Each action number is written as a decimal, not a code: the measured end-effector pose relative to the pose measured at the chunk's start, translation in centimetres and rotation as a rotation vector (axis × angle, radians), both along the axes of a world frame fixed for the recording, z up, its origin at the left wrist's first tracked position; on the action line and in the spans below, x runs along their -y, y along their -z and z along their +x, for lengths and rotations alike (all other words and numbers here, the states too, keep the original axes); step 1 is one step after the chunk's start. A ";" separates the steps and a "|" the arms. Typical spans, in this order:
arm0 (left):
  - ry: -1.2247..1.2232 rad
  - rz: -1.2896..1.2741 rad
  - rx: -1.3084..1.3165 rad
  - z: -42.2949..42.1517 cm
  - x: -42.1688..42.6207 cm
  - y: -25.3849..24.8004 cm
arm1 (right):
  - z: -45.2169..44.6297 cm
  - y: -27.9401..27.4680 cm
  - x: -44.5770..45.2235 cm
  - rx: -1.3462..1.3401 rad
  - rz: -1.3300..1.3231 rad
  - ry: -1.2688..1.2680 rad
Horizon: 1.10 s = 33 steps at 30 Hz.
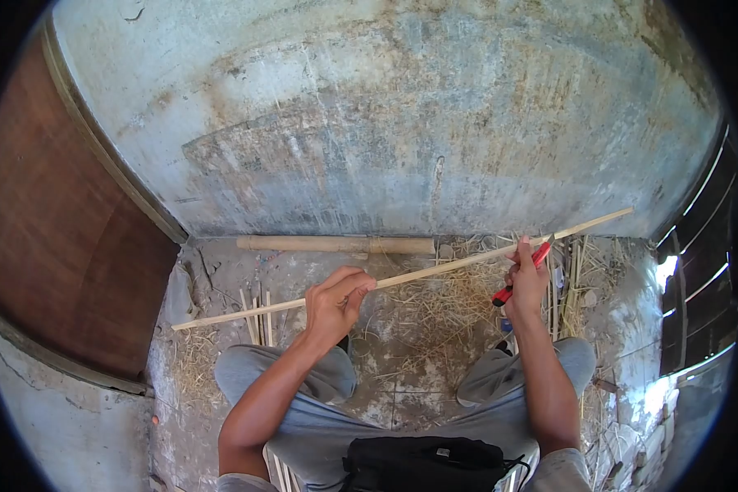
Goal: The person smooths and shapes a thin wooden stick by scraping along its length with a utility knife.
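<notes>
A long, thin bamboo strip (443, 267) stretches across the view, its left end lower than its right. My left hand (334, 305) is closed round the strip left of its middle, thumb and fingers pinched together. Farther right, my right hand (527, 280) is closed on a red and black cutter knife (535, 262), whose blade end lies against the strip. The fingertips of that hand also touch the strip. Both hands are above the floor, in front of my knees.
A thick bamboo pole (336, 244) lies along the base of the stained wall (369, 148). Shavings (443, 316) litter the floor. Cut strips lie at both sides. A brown door panel (66, 221) is at left, dark slats (697, 271) at right, a black bag (426, 463) on my lap.
</notes>
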<state>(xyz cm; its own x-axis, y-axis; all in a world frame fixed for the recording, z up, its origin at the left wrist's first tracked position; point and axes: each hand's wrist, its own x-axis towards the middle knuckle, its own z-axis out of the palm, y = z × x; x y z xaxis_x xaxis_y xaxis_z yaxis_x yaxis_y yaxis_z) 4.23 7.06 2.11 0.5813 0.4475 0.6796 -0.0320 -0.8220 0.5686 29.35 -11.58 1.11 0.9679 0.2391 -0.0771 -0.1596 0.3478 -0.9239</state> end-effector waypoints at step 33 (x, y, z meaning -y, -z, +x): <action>-0.046 -0.608 -0.135 -0.1 -0.6 1.5 | -0.2 0.5 -0.2 0.015 -0.002 -0.013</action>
<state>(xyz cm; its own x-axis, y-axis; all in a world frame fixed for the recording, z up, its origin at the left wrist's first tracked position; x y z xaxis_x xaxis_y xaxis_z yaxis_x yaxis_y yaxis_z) 4.11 7.64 0.66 0.6152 0.7577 0.2176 0.1001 -0.3489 0.9318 29.11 -11.35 0.62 0.9658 0.2513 -0.0635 -0.1504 0.3439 -0.9269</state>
